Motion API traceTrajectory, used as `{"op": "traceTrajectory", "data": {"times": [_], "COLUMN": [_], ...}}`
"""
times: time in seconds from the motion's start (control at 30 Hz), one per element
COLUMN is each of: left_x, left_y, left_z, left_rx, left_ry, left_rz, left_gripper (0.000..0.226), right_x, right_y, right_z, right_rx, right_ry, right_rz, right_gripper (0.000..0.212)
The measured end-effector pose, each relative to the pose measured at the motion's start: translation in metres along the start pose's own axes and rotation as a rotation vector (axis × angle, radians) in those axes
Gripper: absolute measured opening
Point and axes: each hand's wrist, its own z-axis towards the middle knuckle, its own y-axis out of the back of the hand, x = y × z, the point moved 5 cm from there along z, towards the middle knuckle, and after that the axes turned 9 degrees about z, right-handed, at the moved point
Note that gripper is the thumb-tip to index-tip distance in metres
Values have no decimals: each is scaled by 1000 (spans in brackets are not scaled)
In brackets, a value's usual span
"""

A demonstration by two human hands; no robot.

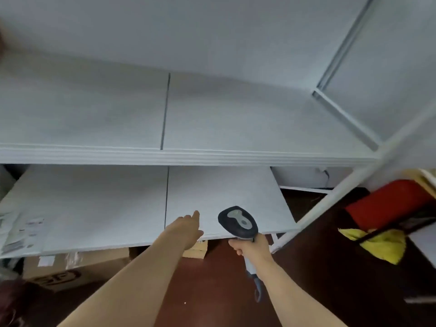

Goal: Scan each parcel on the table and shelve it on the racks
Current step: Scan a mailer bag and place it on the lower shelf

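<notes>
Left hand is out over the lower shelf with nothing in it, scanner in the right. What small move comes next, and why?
Probably draw the left hand back from the lower shelf and turn for another parcel: its fingers are straight and hold nothing, while the right hand grips the scanner, ready to scan.

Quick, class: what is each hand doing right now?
Left hand: open, empty, over the lower shelf.
Right hand: grips the scanner by its handle.
</notes>
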Motion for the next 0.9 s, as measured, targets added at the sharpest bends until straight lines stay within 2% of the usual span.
{"op": "traceTrajectory", "data": {"times": [0.2, 0.4, 0.5, 0.67, 0.9], "left_x": [-196, -412, -506, -627, -777], "left_y": [-9, -47, -62, -65, -69], "left_z": [18, 18, 17, 28, 74], "left_rx": [-23, 27, 49, 26, 27], "left_ry": [-223, -433, -523, -630, -762], "left_rz": [127, 251, 322, 401, 480], "left_gripper": [46, 51, 64, 69, 70], "right_x": [-41, -101, -116, -125, -135], "right_y": [190, 405, 500, 612, 738], "right_z": [-13, -36, -54, -65, -44], "right_rx": [-197, -448, -587, -778, -917], "right_ry": [15, -14, 18, 77, 128], "right_rz": [164, 374, 506, 769, 893], "right_gripper": [12, 11, 12, 12, 14]}}
